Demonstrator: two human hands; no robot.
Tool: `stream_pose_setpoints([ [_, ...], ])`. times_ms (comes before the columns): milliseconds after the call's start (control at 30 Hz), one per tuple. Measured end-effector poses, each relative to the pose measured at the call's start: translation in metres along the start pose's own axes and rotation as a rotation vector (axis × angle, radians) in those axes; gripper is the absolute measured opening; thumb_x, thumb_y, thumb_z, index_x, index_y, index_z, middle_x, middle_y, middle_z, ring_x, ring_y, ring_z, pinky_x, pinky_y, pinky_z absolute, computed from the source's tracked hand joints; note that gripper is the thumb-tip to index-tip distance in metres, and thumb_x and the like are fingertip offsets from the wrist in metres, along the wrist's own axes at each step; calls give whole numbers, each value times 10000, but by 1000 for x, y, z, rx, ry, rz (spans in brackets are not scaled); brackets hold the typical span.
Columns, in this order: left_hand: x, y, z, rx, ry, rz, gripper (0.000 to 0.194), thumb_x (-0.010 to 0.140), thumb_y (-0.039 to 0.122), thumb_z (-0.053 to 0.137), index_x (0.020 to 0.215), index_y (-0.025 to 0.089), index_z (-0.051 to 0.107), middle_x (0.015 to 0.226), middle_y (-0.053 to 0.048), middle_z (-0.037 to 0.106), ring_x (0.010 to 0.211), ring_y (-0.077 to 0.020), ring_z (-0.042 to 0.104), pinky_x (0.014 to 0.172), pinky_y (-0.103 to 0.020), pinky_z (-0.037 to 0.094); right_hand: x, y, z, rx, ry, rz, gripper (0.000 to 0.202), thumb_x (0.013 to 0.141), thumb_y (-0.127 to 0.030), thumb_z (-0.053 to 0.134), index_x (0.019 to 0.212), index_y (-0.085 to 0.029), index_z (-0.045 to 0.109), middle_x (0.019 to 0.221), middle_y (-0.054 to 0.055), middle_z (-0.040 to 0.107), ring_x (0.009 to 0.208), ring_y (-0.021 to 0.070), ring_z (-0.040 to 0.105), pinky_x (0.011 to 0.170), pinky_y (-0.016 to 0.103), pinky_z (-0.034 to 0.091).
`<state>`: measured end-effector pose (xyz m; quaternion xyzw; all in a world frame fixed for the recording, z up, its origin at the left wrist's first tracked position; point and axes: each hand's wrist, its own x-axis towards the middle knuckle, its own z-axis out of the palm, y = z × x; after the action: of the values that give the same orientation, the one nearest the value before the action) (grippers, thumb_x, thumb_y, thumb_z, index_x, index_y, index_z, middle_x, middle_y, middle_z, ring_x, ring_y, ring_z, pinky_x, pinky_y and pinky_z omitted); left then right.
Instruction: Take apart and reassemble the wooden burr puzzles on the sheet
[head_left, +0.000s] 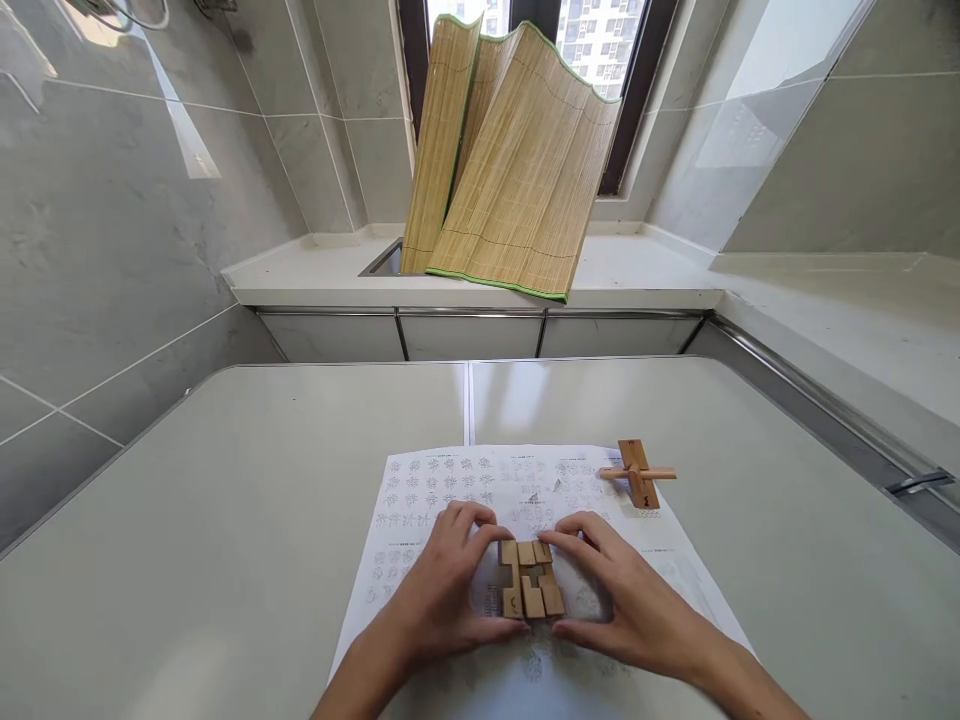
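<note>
The left hand [448, 580] and right hand [630, 590] clamp the blocks [531, 580] between thumbs and fingertips, forearms converging. A cross [637, 474] lies at the paper's [420, 505] far right corner.

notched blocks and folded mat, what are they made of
Notched blocks: seemingly wood, matte, from the tan colour and crisp cuts. Mat: probably bamboo or straw, dull natural finish, from its fine parallel slats; green edging possibly cloth.
</note>
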<state>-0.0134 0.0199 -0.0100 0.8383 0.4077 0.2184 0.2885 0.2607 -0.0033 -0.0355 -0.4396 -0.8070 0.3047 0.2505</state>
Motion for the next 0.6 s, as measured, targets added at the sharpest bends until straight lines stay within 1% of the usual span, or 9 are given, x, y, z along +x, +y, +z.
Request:
stream_pose_setpoints([
  [133,2,9,-6,-226,-1,-39,652,719,149,840,1278,295,539,1306,-74,629,1203,-279,610,1042,-448,519,0,2,1,19,10,9,674,783,-320,846,1390,-332,555,1354,106,561,1237,333,593,1036,484,552],
  [233,2,12,-5,-313,6,-108,640,736,115,804,1285,302,535,1231,-40,687,1135,-249,667,997,-402,541,1,1,-2,61,25,19,614,787,-305,830,1338,-307,560,1403,105,551,1302,328,562,1090,480,515],
  [333,2,12,-2,-330,50,-137,596,740,144,820,1249,296,550,1192,-40,701,1060,-240,692,949,-391,559,2,-2,-6,126,40,69,601,800,-275,799,1341,-302,538,1411,89,582,1327,314,551,1120,481,484],
  [433,2,11,0,-316,101,-138,539,780,202,823,1229,289,538,1169,-48,692,1005,-229,692,930,-395,561,1,-3,-10,166,80,142,613,809,-289,789,1364,-302,529,1393,81,620,1262,311,594,1095,484,497],
  [533,3,12,0,-283,127,-144,546,794,249,837,1237,282,520,1035,-26,684,958,-227,684,911,-395,547,0,-6,-10,184,129,166,582,807,-350,804,1334,-287,567,1349,85,657,1177,307,634,1047,463,527],
  [600,3,14,0,-269,134,-150,559,793,272,846,1243,278,514,943,1,653,916,-219,674,893,-383,538,-1,-8,-9,189,147,181,574,809,-378,808,1328,-286,580,1325,81,671,1143,298,649,1024,450,543],
])
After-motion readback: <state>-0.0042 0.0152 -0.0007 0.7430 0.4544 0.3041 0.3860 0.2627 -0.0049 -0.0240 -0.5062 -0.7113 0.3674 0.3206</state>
